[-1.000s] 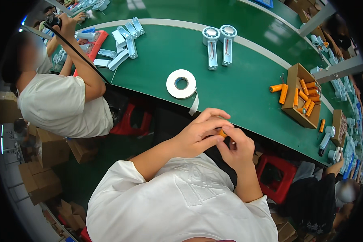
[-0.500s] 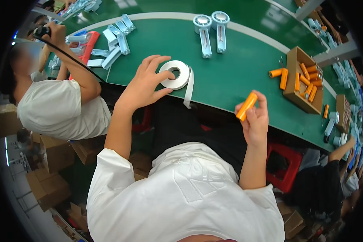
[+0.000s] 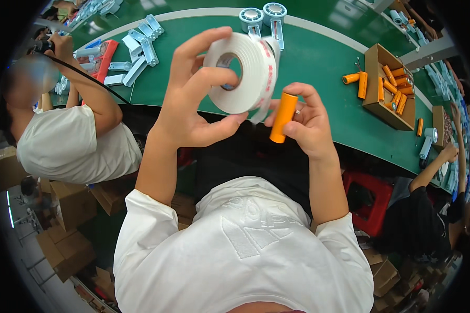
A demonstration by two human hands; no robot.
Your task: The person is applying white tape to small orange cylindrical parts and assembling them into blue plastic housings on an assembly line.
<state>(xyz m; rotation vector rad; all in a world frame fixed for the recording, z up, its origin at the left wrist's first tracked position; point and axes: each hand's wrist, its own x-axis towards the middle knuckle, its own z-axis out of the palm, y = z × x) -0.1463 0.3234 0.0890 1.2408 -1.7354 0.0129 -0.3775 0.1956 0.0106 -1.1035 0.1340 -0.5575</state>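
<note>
My left hand (image 3: 185, 104) holds up a roll of white double-sided tape (image 3: 249, 86), its fingers through the core and its thumb under the lower rim. A loose strip hangs from the roll's right side towards my right hand (image 3: 310, 125). That hand grips an orange cylindrical battery (image 3: 283, 120) upright, between thumb and fingers, just right of the tape. Whether its fingertips touch the strip I cannot tell. Behind the roll, two light-blue handheld fan housings (image 3: 274, 13) lie on the green table (image 3: 318, 68).
At the right, a cardboard box (image 3: 373, 99) contains several orange batteries, with two more batteries (image 3: 362, 85) beside it. Light-blue housing parts (image 3: 149, 51) lie at the left near a red tray (image 3: 107, 58). A co-worker (image 3: 62, 141) sits left, holding a corded dark tool.
My left hand has lifted the tape roll off the table towards me. My right hand has brought the battery left, close to the tape, and turned it more upright.
</note>
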